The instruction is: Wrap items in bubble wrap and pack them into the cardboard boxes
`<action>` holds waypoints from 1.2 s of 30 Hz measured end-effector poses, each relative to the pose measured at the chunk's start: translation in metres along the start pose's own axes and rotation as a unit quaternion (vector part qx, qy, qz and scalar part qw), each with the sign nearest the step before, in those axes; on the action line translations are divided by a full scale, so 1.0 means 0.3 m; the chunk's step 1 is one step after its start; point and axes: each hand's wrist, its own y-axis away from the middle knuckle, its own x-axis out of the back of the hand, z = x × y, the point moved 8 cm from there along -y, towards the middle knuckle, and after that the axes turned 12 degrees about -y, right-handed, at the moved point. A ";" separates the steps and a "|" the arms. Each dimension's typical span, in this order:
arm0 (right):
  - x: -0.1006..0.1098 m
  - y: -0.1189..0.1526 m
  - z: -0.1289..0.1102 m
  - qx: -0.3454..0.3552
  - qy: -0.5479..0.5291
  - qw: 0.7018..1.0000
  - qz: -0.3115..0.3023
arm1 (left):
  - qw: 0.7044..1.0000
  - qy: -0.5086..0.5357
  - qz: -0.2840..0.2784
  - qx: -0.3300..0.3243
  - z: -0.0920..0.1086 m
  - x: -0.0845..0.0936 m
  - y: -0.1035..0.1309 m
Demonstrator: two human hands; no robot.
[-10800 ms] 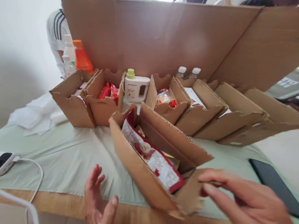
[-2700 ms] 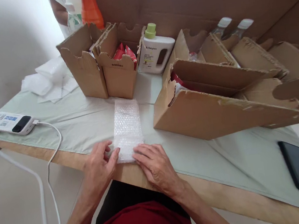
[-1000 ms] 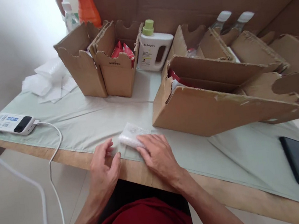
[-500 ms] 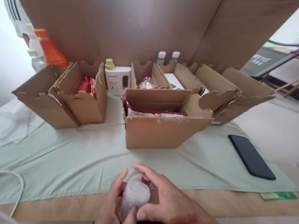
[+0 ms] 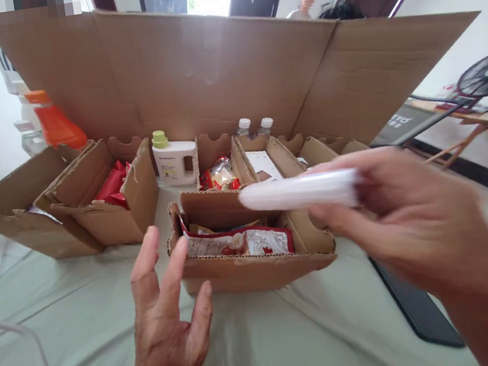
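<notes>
Across the far right edge of the near box, as the head camera sees it, lies a white roll, blurred, its long axis running nearly level from left to right. The right hand pinches its right end between thumb and fingers, so the roll's free end points left; its height above the box cannot be told. The left hand is well apart from the roll, fingers spread and holding nothing, at the box's left corner; whether it touches the cardboard is unclear. A red-edged packet stands lengthwise inside the box, with no readable words.

Behind, the green-capped bottle seems to read "Babycare", its finer print too small. At right, a grey panel shows partial pale letters, perhaps "YD" or "YO".
</notes>
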 end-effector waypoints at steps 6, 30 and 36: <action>-0.430 -0.102 0.044 0.033 0.052 0.939 -0.337 | 0.999 0.030 0.014 -0.013 -0.007 -0.032 0.007; 0.106 0.078 0.170 -0.083 0.147 0.986 -0.003 | 0.965 0.136 -0.075 0.211 -0.178 -0.086 0.157; -0.059 0.414 0.414 -0.271 -0.073 0.959 -0.029 | 0.923 0.248 -0.155 0.251 -0.229 -0.204 0.155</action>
